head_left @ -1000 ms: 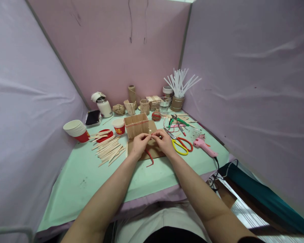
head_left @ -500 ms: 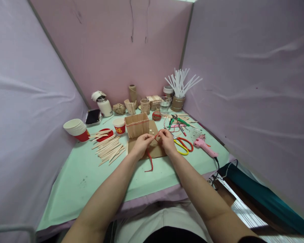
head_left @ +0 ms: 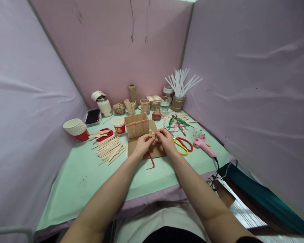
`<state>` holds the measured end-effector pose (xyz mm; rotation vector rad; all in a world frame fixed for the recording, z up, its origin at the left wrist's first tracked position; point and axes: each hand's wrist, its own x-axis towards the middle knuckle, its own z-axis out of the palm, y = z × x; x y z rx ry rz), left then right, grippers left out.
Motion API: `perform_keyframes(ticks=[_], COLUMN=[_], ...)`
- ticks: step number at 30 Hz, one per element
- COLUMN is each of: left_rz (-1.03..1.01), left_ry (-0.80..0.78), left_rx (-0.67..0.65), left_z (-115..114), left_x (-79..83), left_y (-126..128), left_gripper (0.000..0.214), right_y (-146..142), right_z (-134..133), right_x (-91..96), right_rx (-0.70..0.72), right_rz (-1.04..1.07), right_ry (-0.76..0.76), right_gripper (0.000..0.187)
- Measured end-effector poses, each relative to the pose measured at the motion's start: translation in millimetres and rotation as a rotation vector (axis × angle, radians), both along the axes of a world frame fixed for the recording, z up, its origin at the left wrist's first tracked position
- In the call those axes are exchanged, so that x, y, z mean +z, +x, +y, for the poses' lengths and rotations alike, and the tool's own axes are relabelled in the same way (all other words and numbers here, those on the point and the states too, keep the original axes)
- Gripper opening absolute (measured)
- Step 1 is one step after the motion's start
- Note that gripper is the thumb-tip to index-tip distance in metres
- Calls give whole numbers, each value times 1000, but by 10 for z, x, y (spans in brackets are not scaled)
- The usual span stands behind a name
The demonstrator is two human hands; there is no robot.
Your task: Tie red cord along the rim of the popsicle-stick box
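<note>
My left hand (head_left: 142,145) and my right hand (head_left: 165,140) meet over a brown cardboard sheet (head_left: 157,152) on the green table. Both pinch a red cord (head_left: 150,160) between fingertips, and its loose end hangs down past the cardboard's front edge. Just behind the hands stands a small open box built of wooden sticks (head_left: 136,125).
Loose wooden sticks (head_left: 107,148) lie left of the cardboard, with red paper cups (head_left: 76,130) further left. Scissors (head_left: 182,144), green pliers (head_left: 178,121) and a pink glue gun (head_left: 204,146) lie to the right. Jars, twine and white straws (head_left: 180,84) line the back wall.
The hands drew apart for a moment, stretching the red cord, then came back together. The hanging end swung slightly.
</note>
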<state>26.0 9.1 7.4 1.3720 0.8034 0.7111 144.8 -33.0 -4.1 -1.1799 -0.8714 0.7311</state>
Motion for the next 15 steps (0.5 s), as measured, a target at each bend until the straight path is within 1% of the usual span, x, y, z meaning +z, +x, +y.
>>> perform_keyframes(ticks=[2,5,7,9,12,15], left_rz=[-12,-40,-43,-28,-21,-24], left_ry=[8,42,90,127,100,79], left_rx=[21,42,11,-44,-96,-73], left_z=[1,18,34,42,39,34], left_x=[8,-5,-33,-62,-85,-78], left_y=[8,21,28,34,35,22], left_gripper=[29,27,24,22,23,24], right_y=[-6,2,9,10,2,-4], right_z=[-3,4,10,11,2,-11], right_x=[-2,-25,-42,-50,-42,-21], right_rx=[-4,-51,-70,-53,-24,-36], right_rz=[-25,-145,-208,-227,-240,-260], right_ry=[5,16,17,11,12,11], right_gripper=[21,21,21,21,20,20])
